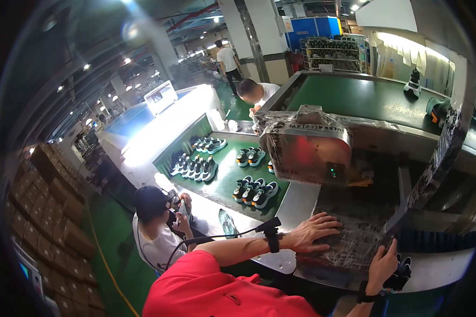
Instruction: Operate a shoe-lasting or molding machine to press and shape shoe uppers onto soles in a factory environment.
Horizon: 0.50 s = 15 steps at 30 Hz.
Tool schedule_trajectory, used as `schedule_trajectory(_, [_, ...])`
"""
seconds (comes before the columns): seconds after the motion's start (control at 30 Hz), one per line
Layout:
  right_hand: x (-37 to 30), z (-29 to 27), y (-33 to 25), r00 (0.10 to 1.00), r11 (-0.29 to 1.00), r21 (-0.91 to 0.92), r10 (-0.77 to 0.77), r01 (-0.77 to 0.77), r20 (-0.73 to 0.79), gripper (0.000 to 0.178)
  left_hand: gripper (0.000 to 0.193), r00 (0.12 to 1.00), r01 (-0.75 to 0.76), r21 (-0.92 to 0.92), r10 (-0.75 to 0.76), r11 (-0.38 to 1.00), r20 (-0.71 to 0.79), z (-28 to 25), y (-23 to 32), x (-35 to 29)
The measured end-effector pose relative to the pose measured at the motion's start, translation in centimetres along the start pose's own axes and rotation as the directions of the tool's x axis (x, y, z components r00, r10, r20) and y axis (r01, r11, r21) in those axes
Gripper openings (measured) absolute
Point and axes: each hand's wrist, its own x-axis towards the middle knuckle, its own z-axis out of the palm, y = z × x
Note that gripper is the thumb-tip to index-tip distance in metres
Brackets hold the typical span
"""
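Observation:
My left hand (314, 232) lies flat, fingers spread, on a dark panel wrapped in clear plastic film (349, 248) at the mouth of a metal machine (307, 150). A black band with a cable sits on that wrist. My right hand (383, 264) is lower right, curled around a dark shoe (403, 272) with a pale sole at the panel's right edge. The shoe is partly hidden by the hand. My red sleeve fills the bottom centre.
A green conveyor belt (225, 177) carries several pairs of sneakers. A seated person in a black cap (153, 203) holds a shoe beside it. Another person (254, 92) bends over the far end. Stacked cardboard boxes (42, 211) line the left. An upper green belt (354, 98) holds shoes.

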Motion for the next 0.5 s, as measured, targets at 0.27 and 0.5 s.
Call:
schedule_trajectory(0.27, [-0.3,-0.4,-0.1,0.999,1.0,0.017,-0.02,0.02,-0.036,0.047,0.056,0.998,-0.039,0.0,0.039,0.999,0.059,-0.3,-0.5,0.0])
schedule_trajectory(0.5, [-0.2,-1.8,-1.1,0.999,0.996,0.082,-0.022,0.025,-0.037,0.047,0.057,0.714,0.058,0.165,-0.157,0.985,0.682,-10.0,2.6,5.4])
